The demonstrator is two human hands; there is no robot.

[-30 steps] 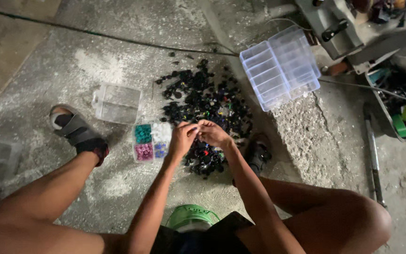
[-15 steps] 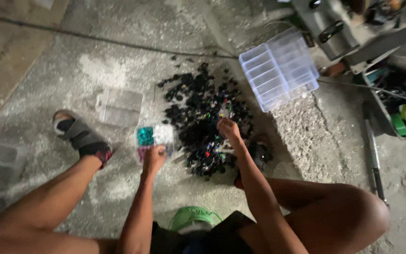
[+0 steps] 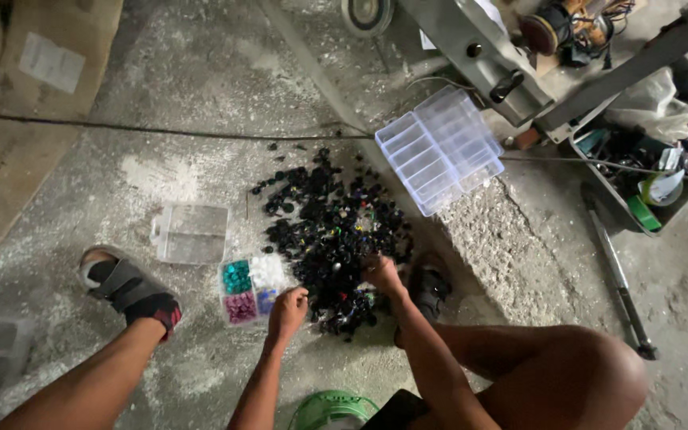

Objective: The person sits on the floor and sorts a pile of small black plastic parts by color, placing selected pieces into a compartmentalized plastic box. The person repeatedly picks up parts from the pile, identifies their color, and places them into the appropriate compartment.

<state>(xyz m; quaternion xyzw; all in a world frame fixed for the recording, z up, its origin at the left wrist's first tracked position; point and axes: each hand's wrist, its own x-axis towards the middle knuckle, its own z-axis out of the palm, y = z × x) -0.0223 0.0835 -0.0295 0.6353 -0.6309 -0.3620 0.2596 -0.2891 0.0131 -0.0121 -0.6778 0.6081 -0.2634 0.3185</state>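
Rough matt concrete floor, clear glossy plastic organiser box, dark plastic pieces

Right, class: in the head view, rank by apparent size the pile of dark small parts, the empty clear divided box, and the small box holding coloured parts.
1. Pile of dark small parts
2. Empty clear divided box
3. Small box of coloured parts

The person sits low, and both forearms reach forward toward the pile of small dark parts. The left hand is curled loosely, knuckles up, at the near left edge of this pile. The right hand rests on the near right edge of the pile, fingers bent down. The two hands are apart.
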